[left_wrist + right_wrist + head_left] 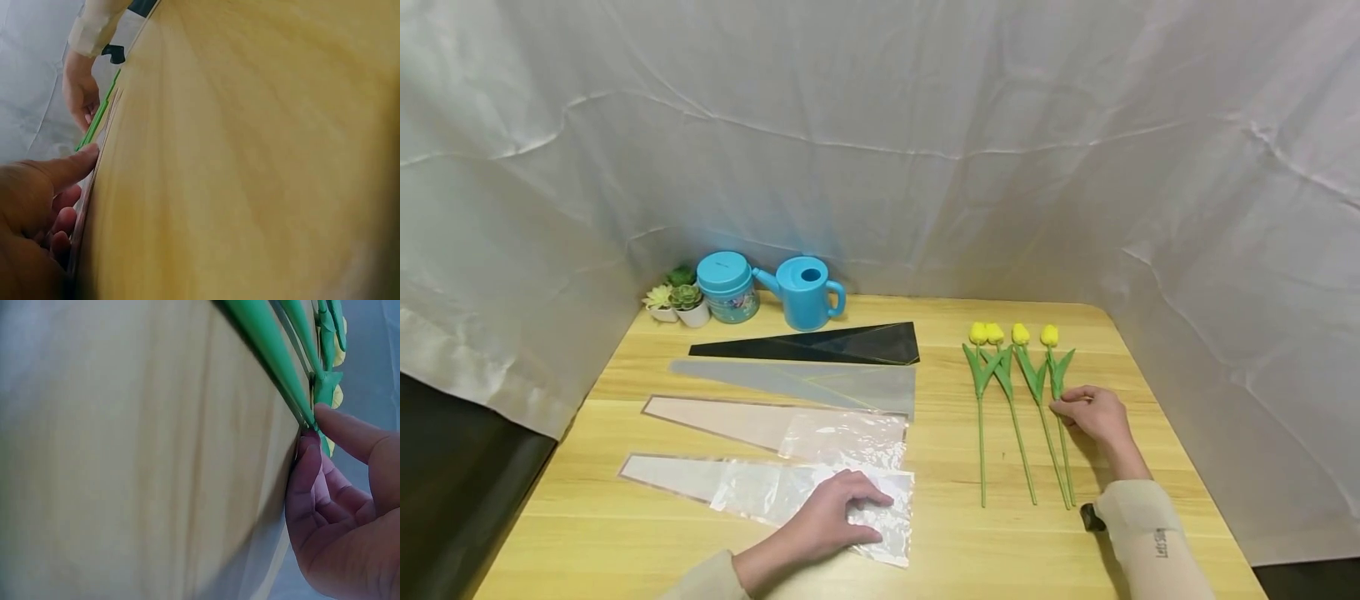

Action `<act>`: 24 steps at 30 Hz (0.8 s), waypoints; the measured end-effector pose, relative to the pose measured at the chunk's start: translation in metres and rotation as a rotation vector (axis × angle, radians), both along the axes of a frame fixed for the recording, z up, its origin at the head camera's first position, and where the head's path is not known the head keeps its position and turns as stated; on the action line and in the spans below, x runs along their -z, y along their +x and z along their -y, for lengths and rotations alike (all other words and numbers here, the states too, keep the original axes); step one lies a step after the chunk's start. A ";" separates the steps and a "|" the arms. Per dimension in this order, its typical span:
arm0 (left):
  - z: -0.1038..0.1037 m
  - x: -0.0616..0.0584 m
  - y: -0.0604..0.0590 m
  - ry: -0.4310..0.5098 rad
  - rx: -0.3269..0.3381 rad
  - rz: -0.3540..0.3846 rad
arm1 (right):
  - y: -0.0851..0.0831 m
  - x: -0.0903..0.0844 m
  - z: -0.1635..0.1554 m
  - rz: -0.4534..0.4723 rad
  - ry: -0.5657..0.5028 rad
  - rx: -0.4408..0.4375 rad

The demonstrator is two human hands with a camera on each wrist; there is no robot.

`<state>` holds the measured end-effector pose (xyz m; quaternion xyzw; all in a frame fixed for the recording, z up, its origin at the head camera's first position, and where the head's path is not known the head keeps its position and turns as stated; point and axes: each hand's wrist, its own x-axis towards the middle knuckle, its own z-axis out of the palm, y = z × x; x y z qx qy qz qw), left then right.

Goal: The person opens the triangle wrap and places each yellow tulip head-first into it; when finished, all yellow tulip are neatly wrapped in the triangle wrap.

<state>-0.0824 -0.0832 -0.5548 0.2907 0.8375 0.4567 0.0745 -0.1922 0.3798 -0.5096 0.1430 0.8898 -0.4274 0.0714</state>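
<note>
Four yellow artificial tulips with green stems [1015,392] lie on the pale wooden surface [1000,542]; at ten o'clock, a blue plastic watering can [803,292].

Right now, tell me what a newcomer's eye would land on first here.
Four yellow tulips lie side by side on the right of the wooden table, the right hand touching the rightmost stem. On the left, four cone-shaped sleeves lie in a row, the left hand resting on the nearest. A blue watering can stands at the back.
</note>
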 end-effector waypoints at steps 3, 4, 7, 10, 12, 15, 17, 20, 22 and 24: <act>-0.001 0.001 0.000 0.004 -0.024 0.028 | 0.000 0.000 0.000 -0.002 -0.004 0.010; -0.001 0.001 0.000 0.009 -0.031 0.038 | 0.000 0.000 0.000 -0.003 -0.003 0.010; -0.002 0.001 0.000 0.028 -0.049 0.077 | 0.000 0.001 0.000 -0.003 -0.004 0.021; -0.002 -0.001 0.000 0.041 -0.063 0.109 | 0.000 0.001 -0.001 -0.003 -0.017 0.030; -0.003 -0.002 0.001 0.045 -0.070 0.131 | -0.001 0.002 -0.001 0.000 -0.022 0.035; -0.003 -0.003 0.001 0.050 -0.073 0.139 | -0.002 0.002 -0.001 0.002 -0.024 0.036; -0.004 -0.003 0.000 0.045 -0.065 0.138 | -0.002 0.002 -0.001 0.002 -0.019 0.039; -0.004 -0.006 -0.002 0.052 -0.050 0.122 | -0.001 0.002 0.000 0.001 -0.016 0.042; -0.005 -0.009 -0.005 0.071 -0.039 0.117 | -0.001 0.001 0.000 0.000 -0.020 0.043; -0.006 -0.011 -0.008 0.103 -0.016 0.129 | -0.001 0.001 0.000 0.000 -0.027 0.041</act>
